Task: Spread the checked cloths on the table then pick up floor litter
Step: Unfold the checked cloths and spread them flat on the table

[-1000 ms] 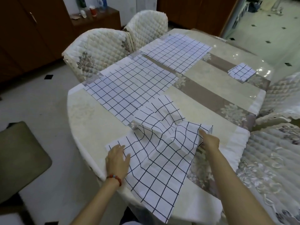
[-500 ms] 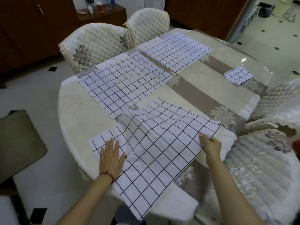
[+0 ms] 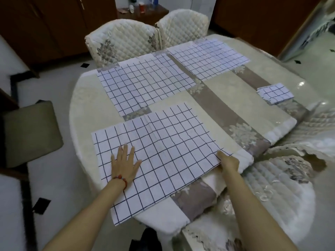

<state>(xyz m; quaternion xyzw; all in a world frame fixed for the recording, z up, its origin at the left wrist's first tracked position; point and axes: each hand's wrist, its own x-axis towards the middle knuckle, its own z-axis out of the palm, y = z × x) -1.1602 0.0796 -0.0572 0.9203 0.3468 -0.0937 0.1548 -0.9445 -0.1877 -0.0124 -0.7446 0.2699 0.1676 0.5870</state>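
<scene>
My left hand (image 3: 125, 164) lies spread flat on the nearest checked cloth (image 3: 163, 151); my right hand (image 3: 228, 163) pinches its right corner

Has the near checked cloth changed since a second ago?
Yes. The near cloth was bunched with a raised fold; it now lies flat, its far edge just short of the middle cloth, under the left hand.

Both bare forearms reach forward and up from the lower edge of the view. The left hand (image 3: 125, 164) lies flat, palm down, fingers spread, on the near cloth (image 3: 159, 153), left of its middle; a red bead bracelet (image 3: 121, 178) circles that wrist. The right hand (image 3: 228, 162) sits at the cloth's right edge, fingers curled, pinching the edge.
</scene>
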